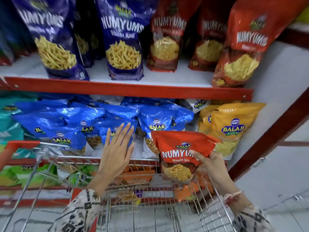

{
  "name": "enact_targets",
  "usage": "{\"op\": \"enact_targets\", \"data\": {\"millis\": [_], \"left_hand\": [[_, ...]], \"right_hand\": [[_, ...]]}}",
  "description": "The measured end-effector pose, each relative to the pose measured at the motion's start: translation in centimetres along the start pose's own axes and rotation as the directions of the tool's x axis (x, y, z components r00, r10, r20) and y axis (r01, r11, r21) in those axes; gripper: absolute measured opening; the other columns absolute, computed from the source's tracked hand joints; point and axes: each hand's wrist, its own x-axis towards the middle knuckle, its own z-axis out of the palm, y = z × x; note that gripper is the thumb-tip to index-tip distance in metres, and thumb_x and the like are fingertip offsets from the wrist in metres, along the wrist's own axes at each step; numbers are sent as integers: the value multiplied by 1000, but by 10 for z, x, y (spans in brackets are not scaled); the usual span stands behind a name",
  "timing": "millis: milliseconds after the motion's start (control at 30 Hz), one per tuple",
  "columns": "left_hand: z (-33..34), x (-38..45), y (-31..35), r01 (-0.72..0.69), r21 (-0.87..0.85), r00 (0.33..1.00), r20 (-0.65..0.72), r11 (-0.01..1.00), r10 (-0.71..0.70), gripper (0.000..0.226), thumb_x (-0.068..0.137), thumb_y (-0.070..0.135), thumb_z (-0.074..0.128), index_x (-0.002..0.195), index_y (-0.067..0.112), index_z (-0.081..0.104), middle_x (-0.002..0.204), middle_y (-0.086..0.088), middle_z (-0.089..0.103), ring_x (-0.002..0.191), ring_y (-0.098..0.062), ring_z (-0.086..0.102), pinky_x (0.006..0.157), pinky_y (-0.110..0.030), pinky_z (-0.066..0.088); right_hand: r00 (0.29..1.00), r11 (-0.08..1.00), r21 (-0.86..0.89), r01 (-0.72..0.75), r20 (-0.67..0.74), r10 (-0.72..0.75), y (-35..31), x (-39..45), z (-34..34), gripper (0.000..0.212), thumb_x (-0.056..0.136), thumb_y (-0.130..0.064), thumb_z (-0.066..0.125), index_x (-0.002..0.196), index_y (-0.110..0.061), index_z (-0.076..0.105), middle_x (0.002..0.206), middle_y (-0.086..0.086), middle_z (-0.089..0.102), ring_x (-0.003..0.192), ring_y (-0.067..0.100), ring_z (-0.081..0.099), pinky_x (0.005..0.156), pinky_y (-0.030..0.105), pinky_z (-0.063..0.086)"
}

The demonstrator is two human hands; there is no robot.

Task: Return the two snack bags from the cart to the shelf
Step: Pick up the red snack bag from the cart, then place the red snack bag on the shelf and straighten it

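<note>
My right hand (211, 162) grips a red Numyums snack bag (179, 153) by its right side and holds it upright above the wire cart (150, 206), in front of the lower shelf. My left hand (117, 148) is raised above the cart with fingers spread and nothing in it, in front of the blue Balaji bags. On the upper shelf (127, 90) stand matching red Numyums bags (167, 39) at the right and blue Numyums bags (123, 41) at the left. I cannot make out a second bag inside the cart.
Blue Balaji bags (70, 124) and yellow Balaji bags (232, 126) fill the lower shelf. Green and orange packets lie on the shelf below, seen through the cart's wire. A red shelf post (274, 131) and a grey side panel stand at the right. The cart's red handle (20, 144) is at the left.
</note>
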Motion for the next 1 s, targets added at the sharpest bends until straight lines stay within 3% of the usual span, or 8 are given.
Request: {"op": "enact_targets", "data": {"millis": [167, 367, 500, 567, 733, 833, 900, 1000], "left_hand": [[-39, 52, -9, -24, 20, 988, -150, 1000, 27, 56, 102, 40, 31, 151, 13, 37, 159, -4, 33, 149, -20, 23, 119, -56, 15], [-63, 102, -25, -15, 39, 984, -178, 999, 22, 57, 104, 44, 26, 151, 15, 37, 159, -2, 35, 148, -20, 26, 119, -55, 15], [-66, 126, -35, 0, 96, 988, -154, 995, 15, 59, 104, 49, 22, 146, 15, 47, 156, -2, 38, 145, -19, 31, 116, -51, 18], [-65, 134, -42, 17, 105, 991, -133, 994, -3, 60, 103, 51, 23, 148, 17, 44, 156, -1, 39, 145, -18, 29, 116, -49, 17], [-58, 143, -67, 51, 125, 997, -71, 991, -42, 62, 104, 55, 19, 147, 19, 46, 153, -1, 44, 144, -17, 29, 117, -45, 12], [-54, 145, -79, 61, 131, 997, -64, 990, -53, 61, 104, 55, 18, 148, 22, 44, 152, -1, 45, 144, -19, 32, 118, -45, 12], [-51, 146, -82, 53, 135, 997, -70, 989, -44, 60, 104, 54, 18, 148, 22, 42, 152, -1, 46, 143, -19, 33, 118, -45, 10], [-49, 149, -84, 40, 137, 995, -99, 990, -26, 59, 104, 54, 20, 149, 22, 42, 152, -1, 45, 143, -19, 34, 118, -46, 11]], "right_hand": [[981, 973, 127, 191, 4, -193, -109, -5, 2, 9, 79, -8, 74, 87, -11, 73, 60, -10, 74, 52, 4, 68, 41, 23, 54], [937, 920, 191, 344, 1, -350, -225, 8, 10, 14, 78, -19, 75, 90, -13, 70, 70, -7, 75, 59, 11, 67, 52, 31, 59], [926, 886, 280, 369, -31, -376, -282, 28, 25, 15, 80, -16, 74, 80, -11, 59, 48, -4, 62, 45, 17, 56, 35, 26, 52], [923, 874, 311, 373, -29, -383, -300, 44, 32, 20, 83, -13, 71, 74, -13, 53, 40, -7, 61, 41, 12, 60, 37, 33, 56], [926, 858, 362, 363, -40, -375, -316, 94, 52, 15, 83, -13, 71, 80, -18, 58, 64, -4, 74, 51, 8, 69, 41, 30, 57], [943, 872, 367, 325, -62, -326, -312, 122, 63, 13, 82, -15, 73, 86, -17, 60, 101, 10, 70, 89, 24, 69, 59, 39, 59], [955, 886, 358, 295, -105, -276, -304, 139, 71, 24, 79, -18, 76, 95, -10, 61, 112, 13, 67, 103, 29, 65, 59, 36, 58], [959, 894, 350, 281, -137, -248, -297, 159, 81, 51, 73, -24, 81, 114, -3, 60, 118, 17, 66, 105, 32, 66, 46, 29, 56]]}}
